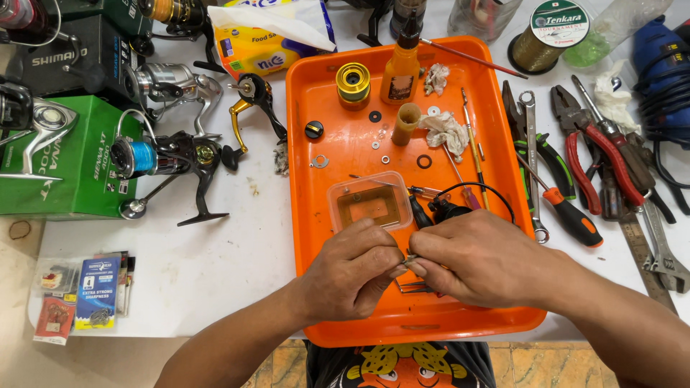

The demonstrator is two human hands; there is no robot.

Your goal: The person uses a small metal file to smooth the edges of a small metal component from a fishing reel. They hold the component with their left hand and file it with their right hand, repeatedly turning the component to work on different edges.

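My left hand (353, 269) and my right hand (478, 259) meet over the near part of an orange tray (316, 100). Both pinch one small metal part (410, 260) between their fingertips; most of it is hidden by the fingers. Just beyond the hands lie a clear plastic box (369, 202), a black reel part with a thin wire bail (460, 202) and small screwdrivers. Farther up the tray stand a gold spool (353, 82), an amber bottle (400, 70), a tan tube (405, 122), washers and crumpled rags (447, 131).
Fishing reels (172, 154) and a green box (75, 165) sit at left, with small tackle packets (86, 291) near the table edge. Wrenches, pliers (600, 154) and an orange-handled screwdriver (571, 215) lie at right. A tissue pack (269, 39) and line spool (557, 29) are at the back.
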